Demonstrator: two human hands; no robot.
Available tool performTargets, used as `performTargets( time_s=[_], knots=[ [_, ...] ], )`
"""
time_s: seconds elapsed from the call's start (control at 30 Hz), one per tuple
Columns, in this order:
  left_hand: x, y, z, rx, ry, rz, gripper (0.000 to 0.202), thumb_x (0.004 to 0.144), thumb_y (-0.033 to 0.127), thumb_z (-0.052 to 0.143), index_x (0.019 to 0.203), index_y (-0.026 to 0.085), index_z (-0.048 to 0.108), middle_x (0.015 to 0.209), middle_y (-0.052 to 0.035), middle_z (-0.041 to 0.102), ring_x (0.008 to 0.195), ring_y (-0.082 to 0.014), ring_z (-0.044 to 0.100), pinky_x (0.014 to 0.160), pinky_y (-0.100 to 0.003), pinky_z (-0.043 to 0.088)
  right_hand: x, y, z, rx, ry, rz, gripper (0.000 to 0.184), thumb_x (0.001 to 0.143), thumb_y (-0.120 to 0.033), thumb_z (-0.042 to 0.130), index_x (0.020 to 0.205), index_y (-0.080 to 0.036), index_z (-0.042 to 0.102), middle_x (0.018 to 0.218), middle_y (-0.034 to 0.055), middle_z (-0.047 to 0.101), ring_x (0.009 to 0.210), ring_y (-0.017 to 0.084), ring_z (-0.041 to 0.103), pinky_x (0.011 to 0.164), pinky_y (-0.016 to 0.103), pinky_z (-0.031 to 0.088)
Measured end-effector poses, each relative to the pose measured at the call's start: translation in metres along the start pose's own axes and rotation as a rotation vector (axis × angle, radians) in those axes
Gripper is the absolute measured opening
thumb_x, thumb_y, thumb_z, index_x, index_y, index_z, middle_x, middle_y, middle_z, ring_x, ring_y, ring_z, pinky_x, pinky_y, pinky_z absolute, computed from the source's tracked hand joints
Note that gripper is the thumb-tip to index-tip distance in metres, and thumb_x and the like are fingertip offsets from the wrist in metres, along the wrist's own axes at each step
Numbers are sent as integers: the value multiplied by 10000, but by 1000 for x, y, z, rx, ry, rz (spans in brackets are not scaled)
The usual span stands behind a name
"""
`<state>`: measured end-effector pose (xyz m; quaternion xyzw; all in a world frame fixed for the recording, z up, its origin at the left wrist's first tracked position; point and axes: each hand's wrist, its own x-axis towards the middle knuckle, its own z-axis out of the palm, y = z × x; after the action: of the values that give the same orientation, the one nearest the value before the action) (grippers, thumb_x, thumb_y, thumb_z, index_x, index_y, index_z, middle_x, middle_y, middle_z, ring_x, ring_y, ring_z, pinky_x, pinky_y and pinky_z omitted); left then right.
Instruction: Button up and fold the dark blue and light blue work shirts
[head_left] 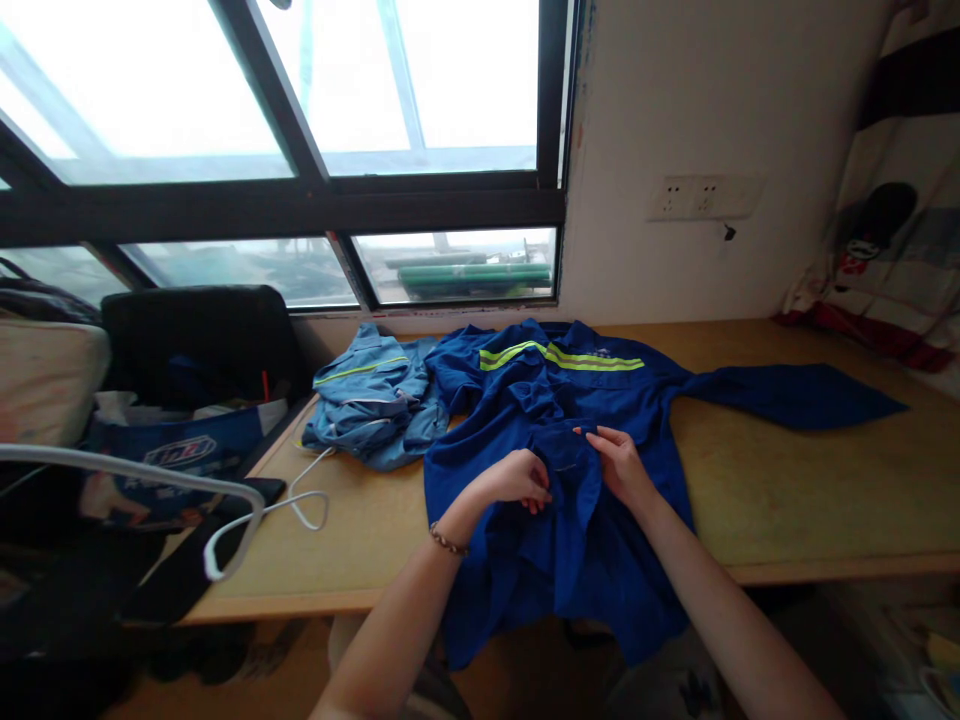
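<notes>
A dark blue work jacket with a yellow-green reflective stripe across its chest lies spread on the table, one sleeve stretched out to the right. Its lower part hangs over the front edge. My left hand, a beaded bracelet on the wrist, is closed on a fold of the jacket near the middle. To its right, my right hand pinches a raised edge of the same cloth. Between them a part of the jacket is lifted and bunched. The fingertips are partly hidden by fabric.
Left of the jacket lies a crumpled light blue garment with a stripe. A white cable runs over the wooden table. Bags, including a printed blue one, stand at the left. A window, wall sockets and a curtain border the table.
</notes>
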<state>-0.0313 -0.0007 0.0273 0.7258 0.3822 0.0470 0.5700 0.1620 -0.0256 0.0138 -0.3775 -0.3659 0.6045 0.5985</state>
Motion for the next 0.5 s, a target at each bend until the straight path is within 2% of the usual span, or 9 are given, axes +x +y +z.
performTargets(
  time_s=[0.07,0.13,0.27,0.33,0.37,0.47,0.5],
  knots=[
    [-2,4,0,-208,-7,-48,163,627,252,630,702,129,554,583,-38,637,509,-146,602,469,-223,441,-4,2,2,-105,-118,37,248,666,-286,652,882,-169,686,693,35,675,576,145,594,548,253,456],
    [-3,7,-1,-353,35,-45,190,627,260,637,720,119,550,622,-65,655,535,-155,618,484,-229,462,-5,4,2,-222,-213,83,268,684,-312,635,890,-148,685,632,29,653,480,113,538,465,229,412],
    [-1,7,-6,-558,160,-27,199,610,227,659,715,110,537,686,-104,672,601,-176,643,524,-236,494,-2,9,-1,-382,-277,115,307,731,-369,574,909,-141,675,586,16,615,431,103,480,414,224,368],
    [0,6,-8,-624,187,-23,199,611,223,663,704,106,533,726,-126,675,645,-194,650,537,-241,504,1,10,-3,-507,-208,24,308,761,-383,531,896,-147,674,575,16,597,457,118,482,435,237,376],
    [0,6,-9,-647,190,-19,199,612,224,664,702,103,535,747,-138,675,666,-202,652,547,-245,508,2,11,-4,-606,-126,-74,303,777,-381,507,869,-147,677,580,23,590,484,128,488,458,247,384],
    [0,6,-10,-685,176,-17,200,608,222,668,693,99,535,790,-162,672,713,-225,653,576,-267,520,1,12,-5,-982,193,-476,297,825,-327,437,833,-148,673,649,60,581,612,160,511,592,284,408],
    [0,6,-9,-692,167,-18,199,608,219,668,692,99,533,797,-166,672,723,-230,652,588,-274,522,0,13,-4,-1098,240,-593,286,833,-298,424,863,-152,668,677,67,576,650,166,512,634,293,406]
  ],
)
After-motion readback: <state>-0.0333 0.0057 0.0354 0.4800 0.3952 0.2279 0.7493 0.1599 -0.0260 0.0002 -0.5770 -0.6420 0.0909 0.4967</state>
